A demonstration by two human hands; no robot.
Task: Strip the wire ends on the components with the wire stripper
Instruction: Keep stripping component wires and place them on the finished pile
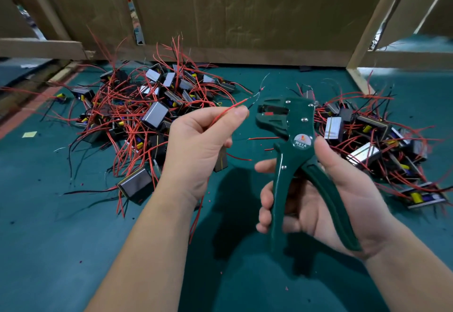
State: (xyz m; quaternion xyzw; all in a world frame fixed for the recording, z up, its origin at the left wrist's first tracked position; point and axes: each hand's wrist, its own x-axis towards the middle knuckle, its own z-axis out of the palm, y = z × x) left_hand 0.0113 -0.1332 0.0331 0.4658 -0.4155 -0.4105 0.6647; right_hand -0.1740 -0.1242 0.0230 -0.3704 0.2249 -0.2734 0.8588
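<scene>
My left hand (201,145) pinches a red wire (229,110) between thumb and forefinger. The wire's bare tip points right, a short gap from the jaws of the wire stripper (291,140). A small black component (221,162) hangs below that hand, mostly hidden by the palm. My right hand (326,199) grips the green handles of the stripper, which stands upright with its jaws facing left. The jaws are parted and hold no wire.
A big heap of components with red and black wires (152,108) lies on the green table (49,213) to the left. A second heap (372,145) lies to the right. Cardboard sheets (245,12) and wooden frame bars (375,25) stand behind.
</scene>
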